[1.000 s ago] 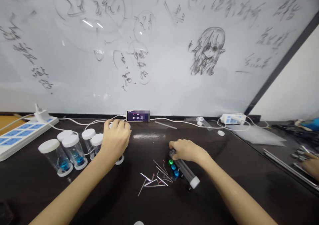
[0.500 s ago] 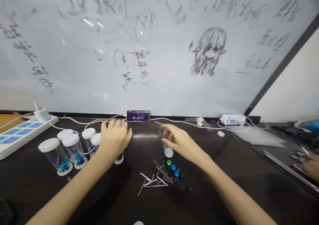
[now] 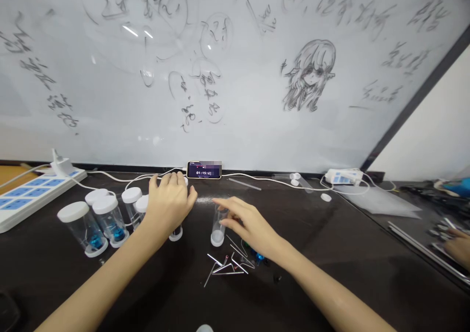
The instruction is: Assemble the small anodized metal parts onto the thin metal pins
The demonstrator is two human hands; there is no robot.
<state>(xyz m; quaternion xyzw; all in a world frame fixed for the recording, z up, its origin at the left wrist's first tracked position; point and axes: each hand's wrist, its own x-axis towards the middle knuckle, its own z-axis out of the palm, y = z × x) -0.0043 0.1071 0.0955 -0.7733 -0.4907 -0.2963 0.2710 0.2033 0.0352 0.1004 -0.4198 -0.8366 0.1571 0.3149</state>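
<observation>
My right hand [image 3: 249, 224] has its thumb and fingers around a clear plastic tube [image 3: 218, 226] with a white base, standing upright on the dark table. My left hand [image 3: 171, 197] curls over another clear tube [image 3: 176, 233]; its upper part is hidden behind the hand. To the left of that hand stand several white-capped tubes [image 3: 106, 219], some with blue parts inside. In front of the right hand lies a loose pile of bent metal rods [image 3: 227, 266]. A blue metal part [image 3: 260, 257] shows partly beneath my right hand, and a small black piece [image 3: 277, 277] lies nearby.
A phone [image 3: 204, 170] showing a timer leans at the whiteboard's foot. Power strips stand left [image 3: 36, 192] and right [image 3: 343, 177], with white cables between. A white cap [image 3: 325, 197] and a thin clear strip [image 3: 244, 183] lie behind. Another person's hand [image 3: 458, 246] is at far right.
My right hand has brought the clear tube left and toward me, beside the metal rods. It now covers most of the green and blue parts. My left hand has barely moved.
</observation>
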